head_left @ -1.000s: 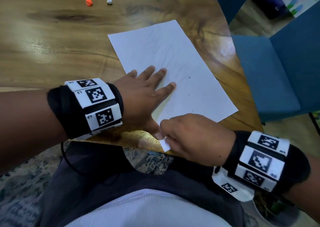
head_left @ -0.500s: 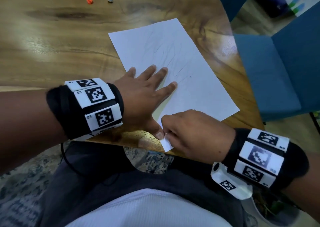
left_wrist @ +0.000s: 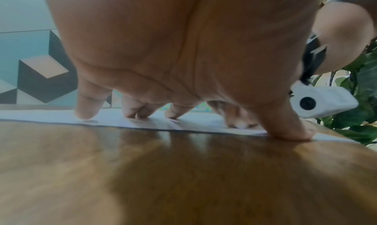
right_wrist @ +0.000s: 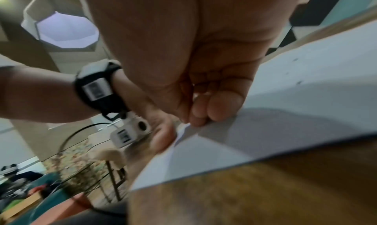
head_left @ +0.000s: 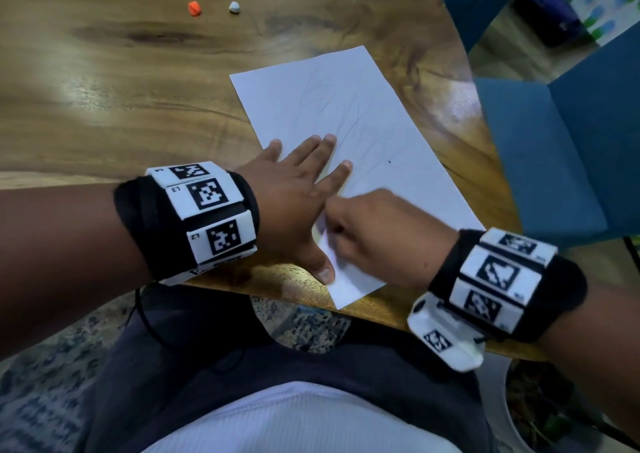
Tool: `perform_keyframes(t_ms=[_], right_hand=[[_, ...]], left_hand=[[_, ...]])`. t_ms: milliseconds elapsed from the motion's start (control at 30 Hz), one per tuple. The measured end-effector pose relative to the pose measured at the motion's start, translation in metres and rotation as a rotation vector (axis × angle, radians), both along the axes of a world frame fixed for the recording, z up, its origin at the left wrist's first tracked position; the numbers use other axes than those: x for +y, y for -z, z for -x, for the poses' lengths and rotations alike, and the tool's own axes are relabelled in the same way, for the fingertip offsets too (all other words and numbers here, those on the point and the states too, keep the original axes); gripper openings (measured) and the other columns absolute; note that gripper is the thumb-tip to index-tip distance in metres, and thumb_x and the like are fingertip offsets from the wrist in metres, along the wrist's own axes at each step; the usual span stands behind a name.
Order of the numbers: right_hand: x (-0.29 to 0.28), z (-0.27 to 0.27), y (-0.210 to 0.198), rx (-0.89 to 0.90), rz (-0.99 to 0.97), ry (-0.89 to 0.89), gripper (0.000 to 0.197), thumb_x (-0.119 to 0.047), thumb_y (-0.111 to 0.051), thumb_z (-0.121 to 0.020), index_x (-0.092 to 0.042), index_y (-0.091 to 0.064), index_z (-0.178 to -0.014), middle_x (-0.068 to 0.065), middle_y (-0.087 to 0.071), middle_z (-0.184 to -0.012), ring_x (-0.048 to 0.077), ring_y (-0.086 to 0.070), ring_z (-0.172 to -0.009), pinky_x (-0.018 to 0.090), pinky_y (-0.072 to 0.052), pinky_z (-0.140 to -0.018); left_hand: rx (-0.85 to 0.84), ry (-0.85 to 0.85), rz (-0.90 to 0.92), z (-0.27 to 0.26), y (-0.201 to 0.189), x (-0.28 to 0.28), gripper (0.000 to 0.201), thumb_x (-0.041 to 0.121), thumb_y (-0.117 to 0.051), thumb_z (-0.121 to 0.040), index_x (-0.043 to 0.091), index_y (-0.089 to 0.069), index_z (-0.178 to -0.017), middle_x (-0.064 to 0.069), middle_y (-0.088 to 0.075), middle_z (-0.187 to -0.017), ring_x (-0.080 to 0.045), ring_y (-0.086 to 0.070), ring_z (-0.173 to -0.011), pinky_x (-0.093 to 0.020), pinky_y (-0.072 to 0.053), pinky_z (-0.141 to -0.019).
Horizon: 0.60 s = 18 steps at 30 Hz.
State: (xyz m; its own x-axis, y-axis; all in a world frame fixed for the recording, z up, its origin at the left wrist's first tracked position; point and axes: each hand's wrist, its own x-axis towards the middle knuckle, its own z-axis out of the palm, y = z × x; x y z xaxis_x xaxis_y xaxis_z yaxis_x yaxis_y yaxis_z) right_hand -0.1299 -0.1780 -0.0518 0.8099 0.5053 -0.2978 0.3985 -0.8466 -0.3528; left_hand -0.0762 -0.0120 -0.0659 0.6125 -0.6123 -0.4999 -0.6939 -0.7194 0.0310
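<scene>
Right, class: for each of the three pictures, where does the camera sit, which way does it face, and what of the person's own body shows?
Head: on the head, facing forward and down at the table and paper; shows left hand, right hand and lap.
Left wrist: under the wrist, low over the table, facing along the palm to fingertips pressing the paper.
Right wrist: under the wrist, facing along the palm to fingers pinching the paper's lifted edge.
Shared: head and left wrist views both show the left hand pressing the paper down.
</scene>
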Motion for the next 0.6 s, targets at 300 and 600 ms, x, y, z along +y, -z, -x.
perform_keyframes(t_ms=[300,600], right_hand=[[-0.036,-0.052,0.002,-0.107,0.100,0.293,0.010,-0.028,-0.050,-0.092,-0.020,-0.050,-0.084,0.006,-0.060,-0.079,0.028,-0.060,-0.072,0.045,-0.055,-0.067],[-0.008,0.002,0.002,0.003,-0.007,-0.101,0.007,-0.028,-0.052,-0.095,-0.022,-0.053,-0.093,0.002,-0.066,-0.080,0.025,-0.060,-0.072,0.043,-0.050,-0.066]], left_hand=[[-0.020,-0.015,-0.007,0.001,0.004,0.002,0.148,0.102,-0.047,-0.054,0.024,0.027,-0.156,-0.011,0.037,-0.162,-0.035,0.028,-0.152,-0.065,-0.005,-0.122],[-0.013,-0.006,0.005,0.000,0.005,0.002,0.149,0.102,-0.047,-0.053,0.024,0.027,-0.156,-0.013,0.038,-0.161,-0.037,0.028,-0.151,-0.065,-0.005,-0.121]])
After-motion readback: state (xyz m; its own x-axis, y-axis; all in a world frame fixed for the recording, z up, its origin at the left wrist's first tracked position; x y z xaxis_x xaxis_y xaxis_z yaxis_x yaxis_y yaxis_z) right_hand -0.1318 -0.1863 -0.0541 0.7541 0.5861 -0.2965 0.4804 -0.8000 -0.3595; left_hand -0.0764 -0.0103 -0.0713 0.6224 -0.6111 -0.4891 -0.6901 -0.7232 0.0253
